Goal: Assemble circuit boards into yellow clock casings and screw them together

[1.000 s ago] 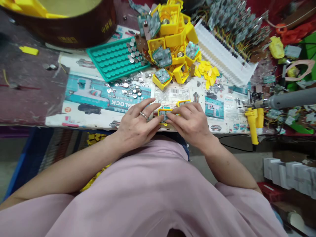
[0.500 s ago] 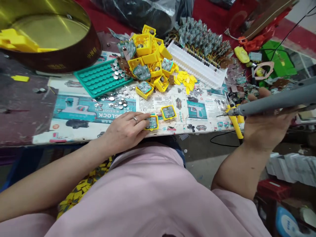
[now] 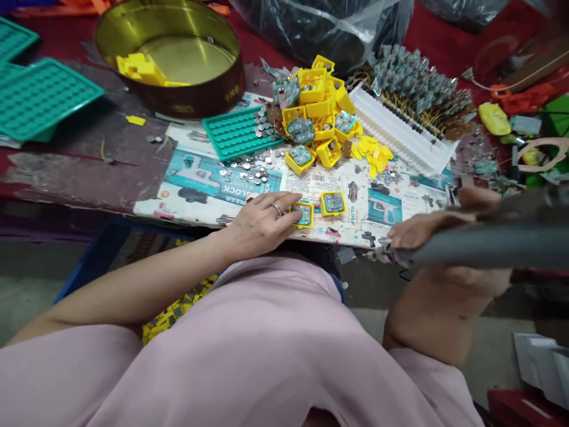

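On the edge of the printed sheet, my left hand [image 3: 262,222] holds a small yellow case [image 3: 304,216] with a green circuit board in it. Its fingers lie over the case's left side. A second yellow case [image 3: 333,203] with a board sits just to the right, untouched. My right hand [image 3: 418,229] is wrapped round a grey electric screwdriver [image 3: 484,244], blurred by motion. The screwdriver's tip points left, past the front edge of the table and well apart from both cases.
Behind the cases is a heap of yellow cases [image 3: 317,107]. Near it are a green tray [image 3: 231,133], button cells [image 3: 258,172], yellow tabs [image 3: 373,155] and a white rack [image 3: 395,136] of wired boards. A round tin [image 3: 186,98] stands at back left.
The view has swung left. My right hand has brought the screwdriver nearer to my body and lower, its tip now past the table edge. My left hand stays on the same case.
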### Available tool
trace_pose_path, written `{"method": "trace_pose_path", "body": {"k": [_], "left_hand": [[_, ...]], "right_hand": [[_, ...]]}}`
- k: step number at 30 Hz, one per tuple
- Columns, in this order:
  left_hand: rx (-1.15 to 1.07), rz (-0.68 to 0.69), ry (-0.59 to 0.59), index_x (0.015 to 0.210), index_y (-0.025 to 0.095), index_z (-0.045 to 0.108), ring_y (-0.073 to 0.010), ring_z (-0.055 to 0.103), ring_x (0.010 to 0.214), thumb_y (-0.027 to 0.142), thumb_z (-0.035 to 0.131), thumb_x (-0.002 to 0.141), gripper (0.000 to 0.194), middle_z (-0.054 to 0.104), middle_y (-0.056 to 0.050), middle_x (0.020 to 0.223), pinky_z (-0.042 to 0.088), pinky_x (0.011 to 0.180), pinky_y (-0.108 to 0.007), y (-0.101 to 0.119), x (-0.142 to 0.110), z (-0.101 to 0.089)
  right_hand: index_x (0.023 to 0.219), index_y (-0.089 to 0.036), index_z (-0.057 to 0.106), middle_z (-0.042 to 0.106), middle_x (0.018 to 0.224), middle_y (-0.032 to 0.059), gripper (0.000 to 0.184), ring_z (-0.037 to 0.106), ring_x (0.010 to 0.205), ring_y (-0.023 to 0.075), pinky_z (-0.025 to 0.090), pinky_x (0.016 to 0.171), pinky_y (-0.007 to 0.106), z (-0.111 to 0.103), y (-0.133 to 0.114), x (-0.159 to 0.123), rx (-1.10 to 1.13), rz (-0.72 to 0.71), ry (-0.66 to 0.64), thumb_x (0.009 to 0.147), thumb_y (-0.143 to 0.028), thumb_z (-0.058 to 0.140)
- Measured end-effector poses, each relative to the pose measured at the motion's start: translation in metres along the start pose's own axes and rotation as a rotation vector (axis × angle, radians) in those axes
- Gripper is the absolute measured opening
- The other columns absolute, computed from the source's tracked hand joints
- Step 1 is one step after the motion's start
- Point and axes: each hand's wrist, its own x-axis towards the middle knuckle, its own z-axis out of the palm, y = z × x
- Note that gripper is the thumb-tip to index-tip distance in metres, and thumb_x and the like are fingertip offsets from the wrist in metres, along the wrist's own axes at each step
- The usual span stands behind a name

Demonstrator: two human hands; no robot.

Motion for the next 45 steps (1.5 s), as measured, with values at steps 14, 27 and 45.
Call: {"method": "trace_pose_path", "body": {"k": [14, 27, 45], "left_hand": [[-0.033, 0.182, 0.066, 0.103, 0.015, 0.062, -0.0285, 0.07, 0.107, 0.022, 0.057, 0.093, 0.014, 0.069, -0.018, 0.12, 0.062, 0.086, -0.041, -0.015, 0.013, -0.001], [-0.132, 0.084, 0.054, 0.105, 0.015, 0.064, -0.0246, 0.073, 0.103, 0.024, 0.053, 0.095, 0.018, 0.074, -0.014, 0.115, 0.062, 0.084, -0.037, -0.009, 0.01, 0.006], [-0.182, -0.04, -0.002, 0.111, 0.017, 0.067, -0.0316, 0.057, 0.128, 0.028, 0.055, 0.092, 0.025, 0.06, -0.017, 0.138, 0.052, 0.104, -0.052, -0.002, 0.006, 0.007]], "right_hand": [[0.09, -0.027, 0.051, 0.063, 0.074, -0.0062, 0.057, 0.057, 0.058, 0.0094, 0.05, 0.058, 0.028, 0.005, 0.032, 0.069, 0.097, 0.033, 0.488, 0.059, -0.062, 0.082], [0.101, -0.027, 0.06, 0.07, 0.106, 0.0083, 0.075, 0.069, 0.095, 0.0233, 0.058, 0.084, 0.044, -0.01, 0.019, 0.042, -0.112, -0.051, 0.385, 0.069, -0.093, 0.045], [0.085, -0.023, 0.067, 0.045, 0.066, 0.002, 0.059, 0.048, 0.059, 0.0136, 0.04, 0.054, 0.031, 0.001, -0.014, 0.033, 0.233, -0.094, 0.397, 0.078, -0.074, 0.039]]}}
